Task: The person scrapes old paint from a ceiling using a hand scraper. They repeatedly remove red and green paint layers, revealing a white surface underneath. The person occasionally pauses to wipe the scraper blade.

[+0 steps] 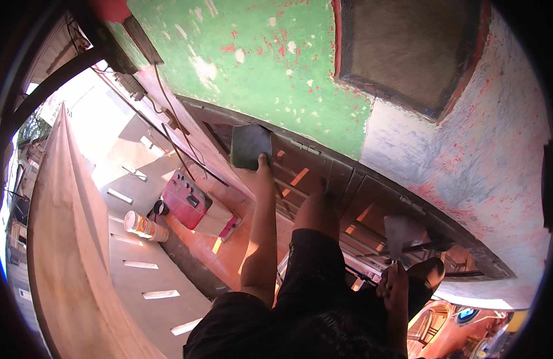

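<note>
My left hand (pixel 256 172) holds a dark, flat, roughly square sheet or plate (pixel 251 146), its thumb over the lower right corner; the material cannot be told for sure. This piece lies in front of the brown window frame (pixel 303 146), just below a green wall (pixel 258 67) with chipped, patchy paint. Lower right, my right hand (pixel 391 285) grips the handle of a putty knife (pixel 395 235), whose broad metal blade points up, towards the frame. Whether the blade touches anything is unclear. White and red patches mark the wall to the right (pixel 420 152).
A mesh-covered opening (pixel 406 49) is in the upper wall. Metal rungs (pixel 357 226) show below my knees. On the ground to the left stand a pink and white washing machine (pixel 200 204) and stacked plastic buckets (pixel 144 225). A large cloth (pixel 70 233) hangs farther left. Cables run along the wall.
</note>
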`<action>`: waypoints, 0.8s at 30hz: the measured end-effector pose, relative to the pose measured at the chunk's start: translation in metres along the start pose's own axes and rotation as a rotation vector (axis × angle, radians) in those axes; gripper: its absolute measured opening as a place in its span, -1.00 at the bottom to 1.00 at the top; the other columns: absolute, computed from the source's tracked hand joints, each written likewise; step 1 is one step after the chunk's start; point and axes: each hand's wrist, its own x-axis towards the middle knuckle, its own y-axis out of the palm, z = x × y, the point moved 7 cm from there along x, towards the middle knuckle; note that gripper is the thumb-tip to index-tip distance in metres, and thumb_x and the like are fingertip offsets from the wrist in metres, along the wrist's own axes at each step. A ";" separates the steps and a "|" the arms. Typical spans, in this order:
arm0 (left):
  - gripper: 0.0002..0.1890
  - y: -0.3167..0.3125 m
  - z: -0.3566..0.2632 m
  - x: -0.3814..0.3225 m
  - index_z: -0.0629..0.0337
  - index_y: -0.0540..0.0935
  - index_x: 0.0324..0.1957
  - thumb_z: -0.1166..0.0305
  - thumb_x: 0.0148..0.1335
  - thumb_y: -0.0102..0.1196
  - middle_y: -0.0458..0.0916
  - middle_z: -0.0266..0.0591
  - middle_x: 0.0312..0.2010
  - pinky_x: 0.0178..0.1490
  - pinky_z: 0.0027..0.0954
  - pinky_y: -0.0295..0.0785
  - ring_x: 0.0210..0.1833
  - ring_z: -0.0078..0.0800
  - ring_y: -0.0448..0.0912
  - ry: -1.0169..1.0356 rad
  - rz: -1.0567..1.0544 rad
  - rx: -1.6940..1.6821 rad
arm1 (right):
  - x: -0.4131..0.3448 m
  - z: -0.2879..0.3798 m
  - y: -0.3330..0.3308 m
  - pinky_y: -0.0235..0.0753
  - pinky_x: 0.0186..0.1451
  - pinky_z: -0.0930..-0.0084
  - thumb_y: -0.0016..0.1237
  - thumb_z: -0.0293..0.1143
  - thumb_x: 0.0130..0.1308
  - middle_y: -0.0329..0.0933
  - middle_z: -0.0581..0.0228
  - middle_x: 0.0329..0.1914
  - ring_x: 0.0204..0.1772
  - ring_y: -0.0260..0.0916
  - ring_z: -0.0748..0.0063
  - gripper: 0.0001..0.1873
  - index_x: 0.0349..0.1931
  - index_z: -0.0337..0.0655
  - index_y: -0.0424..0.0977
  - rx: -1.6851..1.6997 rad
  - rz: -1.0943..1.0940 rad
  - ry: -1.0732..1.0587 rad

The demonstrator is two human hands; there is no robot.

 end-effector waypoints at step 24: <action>-0.33 0.014 0.015 -0.043 0.44 0.24 0.39 0.62 0.30 0.23 0.41 0.13 0.30 0.22 -0.29 0.56 0.28 -0.17 0.53 -0.037 -0.093 -0.022 | 0.002 -0.004 -0.012 0.25 -0.66 0.52 -0.13 -0.24 0.60 0.26 0.41 -0.51 -0.72 0.11 0.62 -0.72 0.13 -0.21 0.37 -0.004 0.028 -0.025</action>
